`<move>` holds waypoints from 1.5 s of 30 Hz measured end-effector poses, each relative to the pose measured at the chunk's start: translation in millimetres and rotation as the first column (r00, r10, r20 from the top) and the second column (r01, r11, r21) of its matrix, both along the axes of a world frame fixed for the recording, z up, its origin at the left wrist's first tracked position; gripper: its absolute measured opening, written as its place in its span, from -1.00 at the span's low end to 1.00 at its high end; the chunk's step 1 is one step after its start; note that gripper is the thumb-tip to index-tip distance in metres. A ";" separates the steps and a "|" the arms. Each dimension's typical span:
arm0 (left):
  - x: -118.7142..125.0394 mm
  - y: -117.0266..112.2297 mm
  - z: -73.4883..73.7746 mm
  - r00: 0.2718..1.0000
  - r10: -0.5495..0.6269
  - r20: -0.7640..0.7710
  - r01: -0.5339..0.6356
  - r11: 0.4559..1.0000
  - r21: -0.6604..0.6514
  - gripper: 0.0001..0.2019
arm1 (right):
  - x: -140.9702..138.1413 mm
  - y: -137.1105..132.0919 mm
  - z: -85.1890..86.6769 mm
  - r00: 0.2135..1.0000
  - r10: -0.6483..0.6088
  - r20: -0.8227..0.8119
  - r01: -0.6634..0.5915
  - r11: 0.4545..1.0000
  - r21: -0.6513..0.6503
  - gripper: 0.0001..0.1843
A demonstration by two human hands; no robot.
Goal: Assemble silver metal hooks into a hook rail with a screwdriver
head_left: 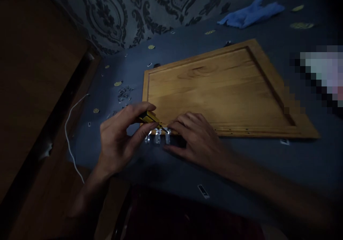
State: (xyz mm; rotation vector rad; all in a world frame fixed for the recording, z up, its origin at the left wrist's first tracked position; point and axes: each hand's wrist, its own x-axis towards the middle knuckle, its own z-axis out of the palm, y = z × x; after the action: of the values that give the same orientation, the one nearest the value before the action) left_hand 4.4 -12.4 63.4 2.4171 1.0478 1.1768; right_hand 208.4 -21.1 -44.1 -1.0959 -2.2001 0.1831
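Note:
My left hand [120, 133] is closed around a small yellow and black screwdriver [149, 117], its shaft slanting down to the right. The screwdriver's tip reaches the rightmost of three shiny clips [168, 137] along the near edge of a framed wooden panel [214, 90]. Around that same clip, my right hand [197, 136] has its index finger at the top and its thumb at the bottom, the other fingers curled over the panel. Another shiny clip [158, 137] sits just left of it, and the leftmost is partly covered by my left hand.
Loose small metal pieces [123, 94] lie left of the panel on the dark blue patterned cloth [171, 168]. A blue crumpled glove or cloth [252, 13] rests at the back by the patterned wall. A white cable [66, 133] hangs at the left edge. A blurred-out object [324, 72] is at right.

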 end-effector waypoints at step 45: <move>-4.7 -1.7 11.3 0.986 0.074 -0.149 -0.076 0.997 -0.009 -0.69 | 1.9 -0.5 -1.4 1.000 0.009 -0.014 -0.009 1.000 0.013 -0.59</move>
State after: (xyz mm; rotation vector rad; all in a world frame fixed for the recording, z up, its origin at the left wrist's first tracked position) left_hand -0.2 -14.1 74.7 2.5071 1.1959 1.0199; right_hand 210.3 -21.6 -45.5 -1.0746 -2.1909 0.1794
